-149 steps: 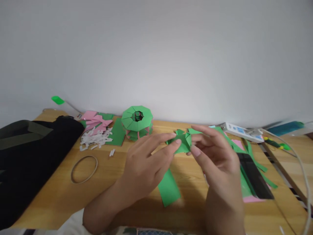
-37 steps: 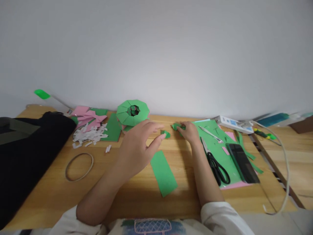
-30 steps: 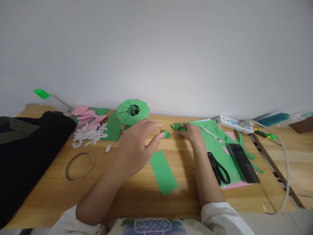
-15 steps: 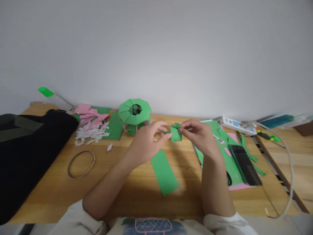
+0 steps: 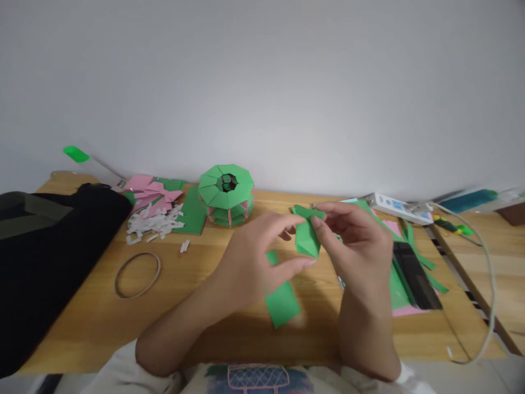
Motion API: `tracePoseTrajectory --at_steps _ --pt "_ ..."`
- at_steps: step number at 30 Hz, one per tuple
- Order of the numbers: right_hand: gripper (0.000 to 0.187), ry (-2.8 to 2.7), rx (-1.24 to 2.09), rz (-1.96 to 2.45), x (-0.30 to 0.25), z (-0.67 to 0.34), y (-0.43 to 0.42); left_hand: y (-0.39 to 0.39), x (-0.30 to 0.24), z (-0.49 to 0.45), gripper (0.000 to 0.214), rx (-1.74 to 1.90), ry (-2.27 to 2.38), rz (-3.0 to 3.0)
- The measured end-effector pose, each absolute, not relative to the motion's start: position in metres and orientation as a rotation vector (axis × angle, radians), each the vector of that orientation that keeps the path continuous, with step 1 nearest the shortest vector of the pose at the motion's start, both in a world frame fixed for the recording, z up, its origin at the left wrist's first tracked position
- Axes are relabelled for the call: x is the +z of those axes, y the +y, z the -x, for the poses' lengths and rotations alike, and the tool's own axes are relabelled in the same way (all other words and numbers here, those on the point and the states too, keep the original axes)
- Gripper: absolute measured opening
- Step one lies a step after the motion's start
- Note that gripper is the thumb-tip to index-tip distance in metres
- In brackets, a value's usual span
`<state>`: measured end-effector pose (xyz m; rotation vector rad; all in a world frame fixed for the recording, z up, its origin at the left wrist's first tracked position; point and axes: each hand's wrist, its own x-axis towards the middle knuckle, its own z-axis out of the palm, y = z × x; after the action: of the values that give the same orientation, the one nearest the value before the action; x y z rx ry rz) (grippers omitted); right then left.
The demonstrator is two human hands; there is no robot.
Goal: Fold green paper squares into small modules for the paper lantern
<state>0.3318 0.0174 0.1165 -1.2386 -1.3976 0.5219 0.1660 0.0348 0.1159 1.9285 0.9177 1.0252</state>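
Observation:
A small folded piece of green paper [image 5: 308, 239] is held up above the table. My right hand [image 5: 356, 241] pinches its upper right part between thumb and fingers. From the other side, my left hand [image 5: 254, 257] brackets the paper, its index finger at the upper left edge and its thumb by the bottom edge. Under the left hand a flat green paper strip [image 5: 283, 306] lies on the wood, partly covered. Behind it stands a round paper structure [image 5: 226, 191] with a ring of green panels on top and pink supports.
On the left are a black bag [image 5: 53, 273], a ring [image 5: 136, 275], white paper bits [image 5: 156, 221] and pink pieces [image 5: 153, 191]. To the right lie a phone [image 5: 416, 276], green sheets [image 5: 400, 290], a power strip [image 5: 400, 208] and a looping cable [image 5: 490, 284].
Both hands have come nearer with the folded paper, shifting it slightly right and down and tilting it. My left thumb has moved to its lower edge, and the left hand covers more of the strip.

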Motion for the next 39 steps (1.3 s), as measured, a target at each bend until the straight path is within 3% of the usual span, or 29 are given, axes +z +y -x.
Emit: tracePoseTrajectory --at_steps 8,14,21,25,35,39 --pt "0.019 -1.366 0.632 1.226 0.119 -0.332 0.010 0.027 0.117 -0.165 0.021 1.110 0.973 -2.328" --pt "0.018 -1.514 0.793 1.114 0.127 -0.341 0.006 0.031 0.121 -0.161 0.009 1.292 0.947 -2.205" --pt "0.038 -1.733 0.717 1.043 0.131 -0.337 0.003 0.029 0.124 -0.162 0.013 1.307 0.986 -2.040" --pt "0.033 -1.727 0.698 1.064 0.129 -0.336 0.002 0.027 0.122 -0.164 0.023 1.281 1.085 -2.021" --pt "0.023 -1.474 0.946 1.105 0.122 -0.345 0.016 0.031 0.127 -0.157 0.018 1.093 0.923 -1.909" --pt "0.022 -1.658 0.992 1.073 0.127 -0.350 0.014 0.034 0.128 -0.156 0.008 1.025 0.909 -1.825"
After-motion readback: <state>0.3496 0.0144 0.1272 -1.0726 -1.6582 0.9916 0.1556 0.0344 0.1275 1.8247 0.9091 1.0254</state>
